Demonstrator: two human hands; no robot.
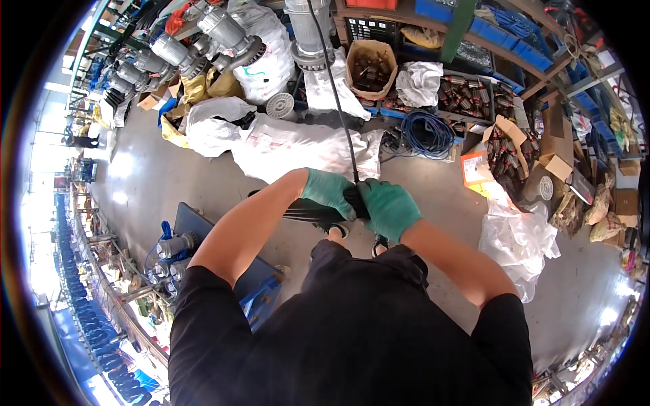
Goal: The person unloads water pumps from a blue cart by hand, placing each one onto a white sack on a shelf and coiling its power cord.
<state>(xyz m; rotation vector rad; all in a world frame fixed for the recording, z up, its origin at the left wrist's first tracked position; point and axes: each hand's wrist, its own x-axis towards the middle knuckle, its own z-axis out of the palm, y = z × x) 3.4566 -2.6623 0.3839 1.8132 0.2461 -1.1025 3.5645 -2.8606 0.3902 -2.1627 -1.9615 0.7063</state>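
Note:
Both my hands wear green gloves and meet in front of my waist. A thin black cable (340, 108) runs down from the top of the view to where the hands come together. My left hand (328, 191) is closed on a bundle of black cables (301, 212), which sticks out to the left below it. Right beside it, my right hand (391, 207) is closed at the lower end of the hanging cable and the bundle. Its fingertips are partly hidden, as is the spot where cable and bundle meet.
White woven sacks (305, 147) lie on the floor ahead. Grey motors (223, 30) stand at the far left. A coil of blue cable (428, 134) and a carton of dark parts (371, 68) sit beyond. Clear plastic wrap (518, 237) lies right; a dark cart (203, 233) stands left.

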